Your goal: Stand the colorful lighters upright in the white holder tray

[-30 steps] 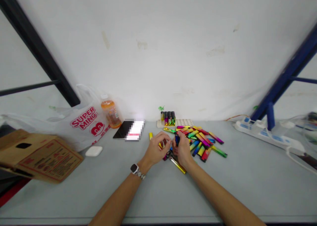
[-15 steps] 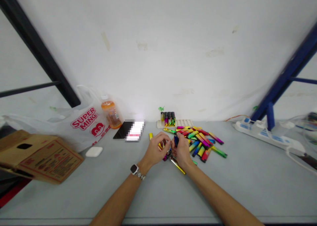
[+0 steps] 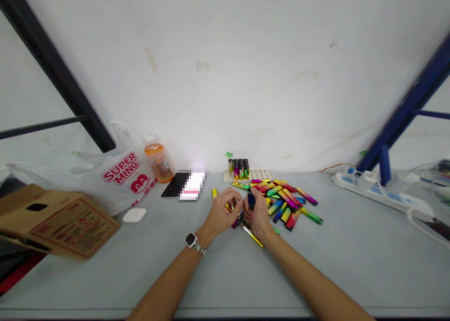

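Observation:
Near the middle of the table my left hand (image 3: 222, 212) has thumb and fingertips pinched together; what sits between them is too small to make out. My right hand (image 3: 259, 214), close beside it, is closed around a dark blue lighter (image 3: 251, 199), its top end showing above the fingers. Under and between the hands lie some shiny lighters, one of them a gold lighter (image 3: 253, 236). To the right of my right hand is a loose heap of metallic rainbow lighters (image 3: 286, 201). Behind, several lighters (image 3: 241, 169) stand upright in a cream tray with holes (image 3: 263, 175).
At left are a cardboard box (image 3: 75, 225), a white plastic bag (image 3: 119, 185), an orange drink bottle (image 3: 159, 161), a white case (image 3: 134, 215) and a dark tablet-like device (image 3: 174, 185). A white power strip (image 3: 379, 192) lies at right by a blue frame post (image 3: 404, 105).
My right hand has tilted slightly and the blue lighter shows a little more. My left hand keeps its pinch; the view has shifted very slightly.

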`<control>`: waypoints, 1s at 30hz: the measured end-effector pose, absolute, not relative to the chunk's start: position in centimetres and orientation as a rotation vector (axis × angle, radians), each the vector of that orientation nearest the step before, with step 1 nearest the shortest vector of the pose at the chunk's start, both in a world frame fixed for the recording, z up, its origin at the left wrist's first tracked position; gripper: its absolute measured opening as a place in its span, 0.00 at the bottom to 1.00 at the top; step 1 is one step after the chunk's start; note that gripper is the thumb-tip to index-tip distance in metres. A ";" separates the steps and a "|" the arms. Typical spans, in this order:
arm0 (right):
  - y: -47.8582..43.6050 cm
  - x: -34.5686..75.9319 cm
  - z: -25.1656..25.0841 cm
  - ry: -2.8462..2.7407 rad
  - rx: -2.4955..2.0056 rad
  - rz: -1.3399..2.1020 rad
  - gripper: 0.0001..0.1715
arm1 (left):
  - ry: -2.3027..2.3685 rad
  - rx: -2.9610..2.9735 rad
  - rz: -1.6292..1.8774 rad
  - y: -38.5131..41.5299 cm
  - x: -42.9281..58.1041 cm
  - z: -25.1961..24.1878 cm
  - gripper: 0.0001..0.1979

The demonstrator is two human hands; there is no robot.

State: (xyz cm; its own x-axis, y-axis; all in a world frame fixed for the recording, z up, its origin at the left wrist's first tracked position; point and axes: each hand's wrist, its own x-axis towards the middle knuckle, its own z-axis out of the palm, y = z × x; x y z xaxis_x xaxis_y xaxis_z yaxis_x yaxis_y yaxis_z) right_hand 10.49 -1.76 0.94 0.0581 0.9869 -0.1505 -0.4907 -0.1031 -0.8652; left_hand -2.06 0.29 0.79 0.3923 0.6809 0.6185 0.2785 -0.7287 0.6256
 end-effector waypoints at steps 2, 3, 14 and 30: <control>-1.7 10.4 1.0 -0.692 -0.999 1.398 0.31 | 0.824 2.227 1.288 0.3 -2.1 0.7 0.05; -1.6 10.4 1.0 -0.693 -1.007 1.384 0.30 | 0.824 2.224 1.289 0.3 -2.1 0.7 0.05; -2.0 10.4 1.1 -0.766 -0.988 1.287 0.27 | 0.833 2.217 1.289 0.3 -2.1 0.8 0.06; -1.8 10.4 0.7 -0.759 -0.954 1.343 0.29 | 0.820 2.236 1.301 0.2 -2.0 1.0 0.06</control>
